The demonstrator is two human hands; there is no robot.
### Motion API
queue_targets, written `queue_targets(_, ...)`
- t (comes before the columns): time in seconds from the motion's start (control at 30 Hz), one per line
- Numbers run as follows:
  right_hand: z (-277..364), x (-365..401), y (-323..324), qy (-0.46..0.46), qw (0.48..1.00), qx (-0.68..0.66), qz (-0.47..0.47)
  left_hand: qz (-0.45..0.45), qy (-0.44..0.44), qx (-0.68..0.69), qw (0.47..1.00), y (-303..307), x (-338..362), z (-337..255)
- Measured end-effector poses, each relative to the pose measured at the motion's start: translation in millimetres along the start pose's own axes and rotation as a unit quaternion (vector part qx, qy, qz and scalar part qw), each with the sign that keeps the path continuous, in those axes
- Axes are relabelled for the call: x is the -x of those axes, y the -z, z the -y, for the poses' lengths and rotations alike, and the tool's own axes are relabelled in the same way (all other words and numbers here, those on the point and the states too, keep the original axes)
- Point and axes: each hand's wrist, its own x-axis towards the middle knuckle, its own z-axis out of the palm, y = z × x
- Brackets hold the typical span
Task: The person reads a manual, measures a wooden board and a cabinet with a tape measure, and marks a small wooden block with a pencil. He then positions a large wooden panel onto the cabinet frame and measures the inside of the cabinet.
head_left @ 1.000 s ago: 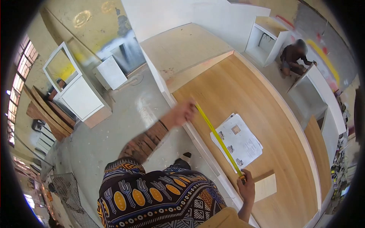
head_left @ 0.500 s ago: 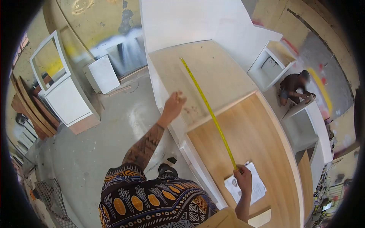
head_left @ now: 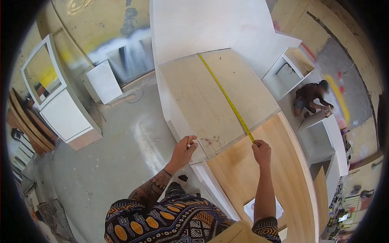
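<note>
A yellow tape measure [head_left: 225,94] lies extended across the raw beige board [head_left: 190,97], its far end at the foot of the tall white panel. My right hand [head_left: 262,154] is closed round its near end, over the edge where the beige board meets the wood-grain panel [head_left: 283,162]; my fingers hide the case. My left hand [head_left: 184,152] hovers by the left side of the board, fingers pinched together on something small and brownish that I cannot make out. Papers [head_left: 249,209] lie on the wood-grain panel, partly covered by my right forearm.
A tall white panel [head_left: 210,24] rises behind the board. At the right, another person [head_left: 311,99] crouches by white cabinet boxes [head_left: 318,137]. On the left stand a white framed door unit [head_left: 67,115], a small white cabinet [head_left: 104,82] and curved wooden pieces [head_left: 30,121].
My right hand has moved forward along the tape to the board's front edge, shortening the visible length. The tape's far end now reaches the white panel. My left hand has dropped lower in view.
</note>
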Motion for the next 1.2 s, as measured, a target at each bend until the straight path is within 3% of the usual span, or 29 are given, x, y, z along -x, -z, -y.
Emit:
queue_targets(0.1,-24,-14,0,-0.004,1.000,0.023,-0.009,-0.017,-0.006,0.003,1.000,4,1,-1)
queue_targets(0.23,-47,-17,-5,0.080,0.993,0.076,-0.039,-0.011,-0.016,-0.010,1.000,16,-4,6)
queue_targets(0.4,-46,-8,-15,0.060,0.992,0.050,-0.098,-0.005,-0.015,-0.029,0.999,32,-14,-13)
queue_targets(0.9,-25,6,-22,0.026,0.991,0.015,-0.129,0.020,0.013,0.016,1.000,28,-48,-14)
queue_targets(1.1,-36,2,-22,0.027,0.993,0.036,-0.108,0.027,0.020,0.018,0.999,32,-56,-3)
queue_targets(1.17,-53,-4,-24,-0.096,0.978,-0.169,0.075,0.027,0.017,0.002,0.999,34,-58,-1)
queue_targets(1.2,-47,-2,-19,-0.094,0.979,-0.168,0.072,0.028,0.014,-0.014,0.999,35,-59,0)
